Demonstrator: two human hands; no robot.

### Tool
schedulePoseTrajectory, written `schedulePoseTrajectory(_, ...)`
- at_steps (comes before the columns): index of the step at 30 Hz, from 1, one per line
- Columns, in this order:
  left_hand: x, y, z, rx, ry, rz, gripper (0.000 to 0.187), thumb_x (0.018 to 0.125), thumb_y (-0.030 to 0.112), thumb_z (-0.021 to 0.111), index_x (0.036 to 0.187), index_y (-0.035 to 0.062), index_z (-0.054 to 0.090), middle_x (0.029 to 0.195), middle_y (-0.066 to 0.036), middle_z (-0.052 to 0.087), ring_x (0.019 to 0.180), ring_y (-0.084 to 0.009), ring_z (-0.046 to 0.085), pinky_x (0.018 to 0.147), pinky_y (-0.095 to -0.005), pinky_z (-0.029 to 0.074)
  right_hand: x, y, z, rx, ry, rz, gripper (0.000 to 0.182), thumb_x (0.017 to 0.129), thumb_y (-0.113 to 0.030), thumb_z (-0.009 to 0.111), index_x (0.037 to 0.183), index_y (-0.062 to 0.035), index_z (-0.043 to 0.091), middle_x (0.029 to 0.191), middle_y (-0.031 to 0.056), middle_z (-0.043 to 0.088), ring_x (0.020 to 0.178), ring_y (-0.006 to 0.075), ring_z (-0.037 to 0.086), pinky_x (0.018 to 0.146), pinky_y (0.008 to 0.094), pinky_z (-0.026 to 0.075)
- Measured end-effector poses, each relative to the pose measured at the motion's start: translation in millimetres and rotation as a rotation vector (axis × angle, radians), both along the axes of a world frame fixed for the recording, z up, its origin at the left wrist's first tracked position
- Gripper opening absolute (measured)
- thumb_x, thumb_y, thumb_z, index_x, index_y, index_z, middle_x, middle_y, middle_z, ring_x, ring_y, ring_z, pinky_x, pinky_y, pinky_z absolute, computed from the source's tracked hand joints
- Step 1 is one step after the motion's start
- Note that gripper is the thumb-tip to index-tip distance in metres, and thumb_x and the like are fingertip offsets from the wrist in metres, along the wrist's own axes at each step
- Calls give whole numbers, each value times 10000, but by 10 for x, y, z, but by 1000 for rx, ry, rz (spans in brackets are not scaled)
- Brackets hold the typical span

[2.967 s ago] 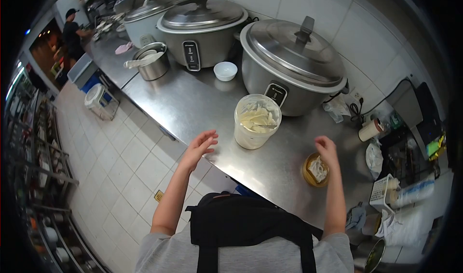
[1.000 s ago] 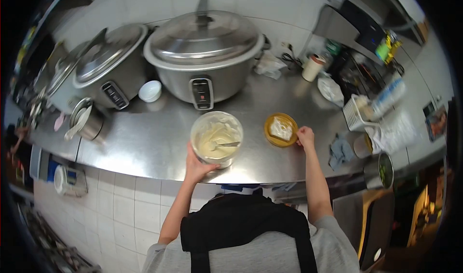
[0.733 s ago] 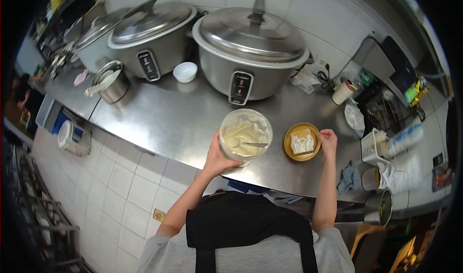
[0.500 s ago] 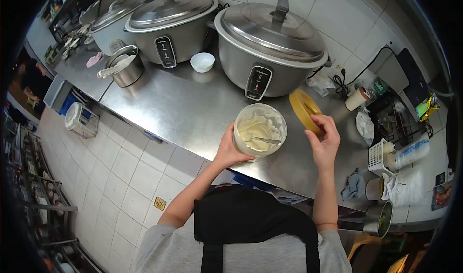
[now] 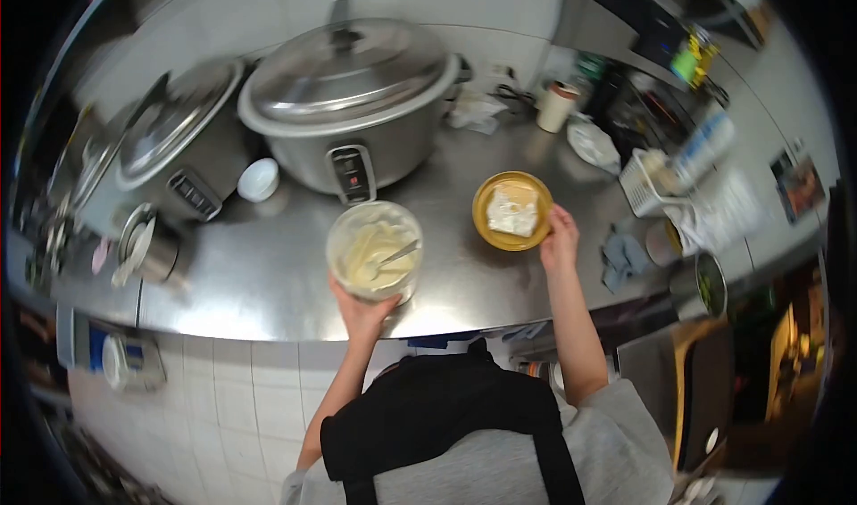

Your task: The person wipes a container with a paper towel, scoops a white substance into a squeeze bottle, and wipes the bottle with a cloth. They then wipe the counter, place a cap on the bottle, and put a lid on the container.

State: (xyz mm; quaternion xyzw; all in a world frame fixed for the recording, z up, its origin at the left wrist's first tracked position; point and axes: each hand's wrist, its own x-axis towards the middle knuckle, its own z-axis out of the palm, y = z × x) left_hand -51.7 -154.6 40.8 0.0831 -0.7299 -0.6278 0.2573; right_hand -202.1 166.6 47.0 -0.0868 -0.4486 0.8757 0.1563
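Note:
My left hand (image 5: pixel 361 309) is wrapped round the lower side of a clear plastic tub (image 5: pixel 332 253). Pale yellow cream (image 5: pixel 364 242) coats its inside, and a metal spoon (image 5: pixel 393 255) rests in the cream with its handle toward the right of the rim. To the right, my right hand (image 5: pixel 561 239) pinches the edge of a round yellow lid (image 5: pixel 485 224). The lid's face is turned up to me, with a torn-looking white patch on it. Tub and lid are apart, both over the steel counter (image 5: pixel 455 277).
Large rice cookers (image 5: pixel 393 139) line the wall at the back left. Beside them are a small white bowl (image 5: pixel 259 180) and a steel pot (image 5: pixel 161 253). Toward the right lie a grey cloth (image 5: pixel 625 260), a white basket (image 5: pixel 638 188) and plastic bags (image 5: pixel 594 144).
My view has swung to the right. The yellow lid, tilted on edge before, now lies with its patched face toward me, farther from the tub. My left hand keeps hold of the tub.

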Motion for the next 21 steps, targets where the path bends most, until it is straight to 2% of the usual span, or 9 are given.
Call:
schedulePoseTrajectory(4, -55, 140, -32, 36, 42, 47, 1127, 504, 192, 818, 1370, 20, 117, 1313, -176, 298, 1232, -298, 338, 1048, -393, 276, 194, 252, -429, -188, -263, 54, 186, 858, 3, 541, 1043, 13, 523, 973, 102, 571, 911, 205, 570, 799, 320, 504)
schedulePoseTrajectory(6, -79, 136, -123, -49, 37, 40, 1161, 524, 184, 809, 1392, 39, 52, 1338, -176, 263, 1248, -301, 314, 1062, -402, 252, 267, 245, -480, -238, -317, -16, 189, 862, -18, 551, 1047, 10, 523, 987, 103, 573, 910, 213, 574, 793, 329, 509)
schedulePoseTrajectory(9, -73, 196, -185, -56, 46, 32, 1190, 542, 177, 804, 1410, 46, 0, 1381, -185, 212, 1284, -305, 270, 1075, -402, 223, 324, 402, -557, -11, -356, -16, 255, 891, -127, 559, 1107, 1, 514, 1016, 95, 576, 923, 180, 573, 800, 316, 493)
schedulePoseTrajectory(10, -60, 182, -200, -23, 34, 22, 1240, 517, 220, 818, 1418, 48, -15, 1403, -186, 163, 1309, -315, 217, 1089, -414, 189, 378, 457, -495, -12, -355, -42, 255, 891, -127, 559, 1107, 1, 514, 1016, 95, 576, 923, 180, 573, 800, 316, 493)
schedulePoseTrajectory(11, -57, 168, -201, 11, 25, 12, 1290, 491, 264, 832, 1426, 50, -31, 1425, -187, 114, 1334, -324, 164, 1104, -427, 155, 424, 516, -402, 149, -381, -11, 276, 891, -150, 566, 1115, 2, 513, 1014, 84, 573, 925, 170, 568, 793, 311, 487)
schedulePoseTrajectory(13, -16, 117, -150, -22, 28, 12, 1252, 514, 271, 821, 1429, 52, -5, 1438, -180, 108, 1339, -324, 160, 1105, -429, 146, 497, 672, -333, 395, -393, -6, 334, 877, -209, 593, 1145, -22, 519, 1013, 45, 567, 919, 139, 553, 759, 291, 475)
schedulePoseTrajectory(16, 6, -115, -388, -117, 78, 23, 1138, 592, 282, 790, 1437, 60, 60, 1461, -164, 124, 1349, -318, 161, 1105, -440, 132, 651, 970, -283, 582, -454, -86, 314, 857, -196, 613, 1133, -63, 545, 988, 29, 572, 880, 121, 547, 731, 261, 464)
schedulePoseTrajectory(18, 3, -159, -397, -47, 78, 18, 1103, 625, 286, 780, 1439, 64, 69, 1462, -169, 141, 1347, -316, 183, 1102, -454, 146, 776, 1322, -369, 668, -347, -211, 306, 792, -137, 642, 1075, -35, 588, 950, 57, 615, 842, 140, 567, 759, 279, 466)
schedulePoseTrajectory(21, -30, -221, -234, -75, 90, -151, 1088, 656, 305, 751, 1440, 68, 36, 1473, -172, 105, 1346, -334, 183, 1096, -508, 138, 1272, 1904, 83, 685, -389, -364, 295, 769, -156, 660, 1032, -29, 610, 938, 78, 614, 850, 178, 582, 780, 302, 470)
